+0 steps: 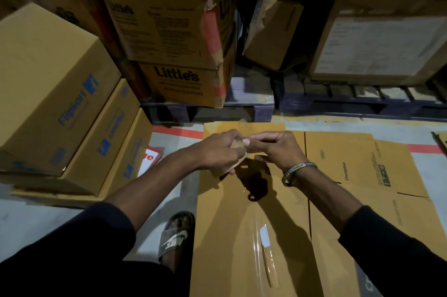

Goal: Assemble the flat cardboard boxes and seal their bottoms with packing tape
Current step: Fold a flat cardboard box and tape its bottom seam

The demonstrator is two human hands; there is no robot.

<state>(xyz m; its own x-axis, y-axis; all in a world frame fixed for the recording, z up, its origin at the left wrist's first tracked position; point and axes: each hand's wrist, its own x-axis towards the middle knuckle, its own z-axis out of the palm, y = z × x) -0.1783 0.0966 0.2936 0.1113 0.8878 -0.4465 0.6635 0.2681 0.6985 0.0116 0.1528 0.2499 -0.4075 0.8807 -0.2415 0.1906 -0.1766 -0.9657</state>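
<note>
Head view: worn on my head, looking forward and down, close above the flat cardboard box (pixel 254 212) on the floor.
Beyond the box: stacked cartons on a pallet (pixel 242 105), farther off.
Other views: none.

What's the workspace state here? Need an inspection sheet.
Surface: grey floor with red line.
Job's things: flat brown cardboard box on the floor, clear tape strip along it; brown packing tape roll held above.
Clutter: white-red paper by the stacked brown Flipkart cartons.
Grippers: left hand grips the roll; right hand pinches at its edge.
Cables: nothing seen.
Surroundings: worn Little's cartons on a dark pallet.
</note>
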